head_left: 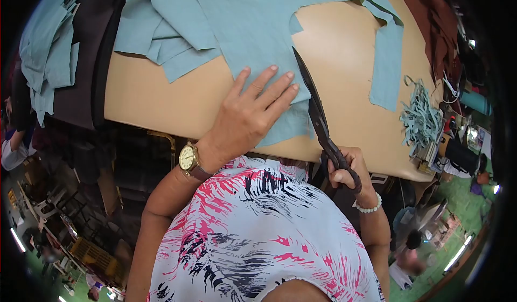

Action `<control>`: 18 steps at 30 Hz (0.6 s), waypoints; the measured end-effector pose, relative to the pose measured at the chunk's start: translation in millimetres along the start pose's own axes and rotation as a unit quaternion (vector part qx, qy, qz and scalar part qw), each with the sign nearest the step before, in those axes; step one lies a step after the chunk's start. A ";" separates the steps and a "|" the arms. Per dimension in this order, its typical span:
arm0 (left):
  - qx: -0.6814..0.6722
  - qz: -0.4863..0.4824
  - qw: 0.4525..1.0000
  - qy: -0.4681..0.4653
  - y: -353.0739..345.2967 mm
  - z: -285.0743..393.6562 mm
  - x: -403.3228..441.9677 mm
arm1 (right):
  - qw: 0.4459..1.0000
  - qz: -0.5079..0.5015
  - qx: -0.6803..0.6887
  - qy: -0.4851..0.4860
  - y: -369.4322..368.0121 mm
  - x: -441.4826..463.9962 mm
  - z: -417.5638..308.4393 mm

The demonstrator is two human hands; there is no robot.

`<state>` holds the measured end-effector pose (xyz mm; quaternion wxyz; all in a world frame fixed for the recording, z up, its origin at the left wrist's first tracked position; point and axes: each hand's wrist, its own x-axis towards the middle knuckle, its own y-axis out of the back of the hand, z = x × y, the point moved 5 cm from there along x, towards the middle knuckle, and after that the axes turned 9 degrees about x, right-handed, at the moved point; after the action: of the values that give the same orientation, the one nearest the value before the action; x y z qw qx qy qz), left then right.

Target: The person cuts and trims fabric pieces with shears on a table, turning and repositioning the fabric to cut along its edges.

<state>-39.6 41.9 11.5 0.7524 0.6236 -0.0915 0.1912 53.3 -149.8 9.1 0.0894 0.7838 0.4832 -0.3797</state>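
head view (round-edged) looks forward and down, close over the table (pixel 344 54).

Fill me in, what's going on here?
A person's left hand lies palm down on blue-green cloth on the tan table. The right hand holds dark scissors, blades alongside the cloth's right edge; I can't tell whether they're cutting. A tangle of thin strips sits near the table's right end.
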 end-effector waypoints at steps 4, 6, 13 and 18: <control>0.000 0.002 1.000 -0.012 0.4 3.1 -2.7 | 1.000 -0.006 -0.010 0.002 -1.2 3.5 -2.7; -0.005 0.003 1.000 -0.014 0.4 4.6 -4.0 | 1.000 -0.009 -0.014 0.004 -0.8 4.4 -2.7; -0.023 0.005 1.000 -0.005 -0.9 4.6 -7.3 | 1.000 -0.001 -0.019 -0.002 -0.9 4.9 -2.3; -0.025 0.008 1.000 -0.008 -0.9 4.0 -8.0 | 1.000 0.007 -0.028 -0.006 -0.5 3.3 0.1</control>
<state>-46.1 36.5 8.5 0.7652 0.6056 -0.1070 0.1901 53.6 -147.3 6.9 0.1169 0.7824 0.4873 -0.3698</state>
